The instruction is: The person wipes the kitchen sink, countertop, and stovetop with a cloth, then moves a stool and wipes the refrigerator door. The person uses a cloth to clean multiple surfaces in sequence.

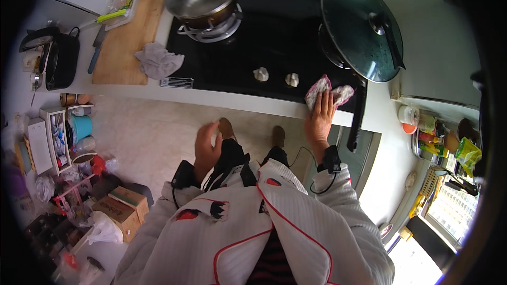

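Note:
My right hand [323, 120] presses a crumpled patterned cloth with a pink edge [318, 87] onto the front right corner of the black gas cooktop [253, 47]. Beside that hand, a wok's black handle [357, 118] juts out past the counter edge. Two silvery control knobs, a left one [261, 74] and a right one [292, 80], sit to the left of the cloth. My left hand [208, 146] hangs over the floor in front of the counter, fingers loosely apart and holding nothing.
A lidded pot [204, 4] stands on the left burner; a large glass lid [356, 31] covers the wok at right. A grey rag [158, 61] overlaps a wooden cutting board [130, 43], with a knife [96, 49] along its left edge. Cardboard boxes [119, 213] stand low at left.

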Demonstrator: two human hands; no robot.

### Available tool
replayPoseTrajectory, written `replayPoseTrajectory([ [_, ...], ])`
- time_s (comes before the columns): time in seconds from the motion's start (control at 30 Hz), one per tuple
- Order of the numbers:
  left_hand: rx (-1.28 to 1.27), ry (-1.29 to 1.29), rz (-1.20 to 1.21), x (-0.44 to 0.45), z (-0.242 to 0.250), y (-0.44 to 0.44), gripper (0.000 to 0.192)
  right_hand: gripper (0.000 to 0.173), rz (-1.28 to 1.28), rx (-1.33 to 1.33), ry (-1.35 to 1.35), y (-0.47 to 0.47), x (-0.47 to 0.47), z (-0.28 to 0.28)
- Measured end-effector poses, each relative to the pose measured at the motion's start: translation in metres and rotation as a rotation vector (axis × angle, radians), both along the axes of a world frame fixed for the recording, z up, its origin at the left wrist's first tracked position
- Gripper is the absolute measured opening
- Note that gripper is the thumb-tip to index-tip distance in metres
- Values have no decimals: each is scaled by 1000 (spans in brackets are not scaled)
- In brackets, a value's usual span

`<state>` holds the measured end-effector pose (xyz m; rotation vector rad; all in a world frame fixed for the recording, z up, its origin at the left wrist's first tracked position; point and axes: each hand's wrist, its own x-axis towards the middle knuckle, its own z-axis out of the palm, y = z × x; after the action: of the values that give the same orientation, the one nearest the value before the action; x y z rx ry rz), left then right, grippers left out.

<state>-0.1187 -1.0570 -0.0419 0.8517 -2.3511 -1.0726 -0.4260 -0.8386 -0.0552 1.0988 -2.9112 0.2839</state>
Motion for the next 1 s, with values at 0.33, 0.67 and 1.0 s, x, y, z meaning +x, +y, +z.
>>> replayPoseTrajectory([
  [0.33,-451,-109,187,-42,14,-213,74,40,-353,-851,-972,-104,110,62],
  [0.67,-593,-317,201,-79,-23,-244,61,52,168,-546,-18,-173,-6,106],
  [1.0,-591,-385,179,-82,-17,-235,63,72,105,-48,65,-229,-102,8],
])
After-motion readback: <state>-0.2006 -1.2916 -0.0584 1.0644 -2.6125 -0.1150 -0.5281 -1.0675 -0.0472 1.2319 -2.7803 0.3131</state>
